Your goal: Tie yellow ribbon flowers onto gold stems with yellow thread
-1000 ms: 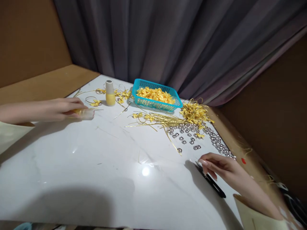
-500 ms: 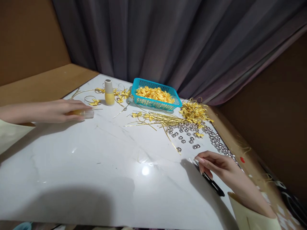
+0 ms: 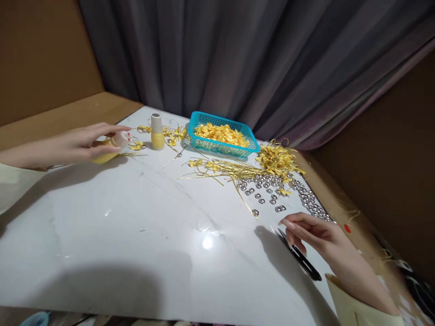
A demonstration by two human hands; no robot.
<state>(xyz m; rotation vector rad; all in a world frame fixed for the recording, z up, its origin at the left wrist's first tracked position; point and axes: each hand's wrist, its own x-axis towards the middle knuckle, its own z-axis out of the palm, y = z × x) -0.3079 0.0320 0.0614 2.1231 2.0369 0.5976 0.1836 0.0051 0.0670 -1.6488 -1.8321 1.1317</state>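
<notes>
My left hand (image 3: pixel 81 142) is closed around a small bottle (image 3: pixel 106 158) of yellow liquid with a clear top, tilted above the table's left side. Just right of it, a second yellow bottle (image 3: pixel 157 139) with a pale cap stands upright. My right hand (image 3: pixel 314 233) hovers at the right with thumb and forefinger pinched together; whatever is between the fingertips is too small to make out. Under it lies a black-handled tool (image 3: pixel 307 265) with pointed metal tips, partly hidden by the fingers. Silver beads (image 3: pixel 270 181) are scattered beyond this hand.
A blue basket (image 3: pixel 256 147) of yellow ribbon bows (image 3: pixel 222 134) stands at the back. Gold wire stems (image 3: pixel 238 169) and a bunch of yellow bows (image 3: pixel 277 156) lie before it. More wired bows (image 3: pixel 176 133) sit near the upright bottle. A grey curtain (image 3: pixel 204 59) hangs behind.
My left hand has lifted and tipped the bottle, its top now higher and red showing at the tip. The right hand holds nearly the same place.
</notes>
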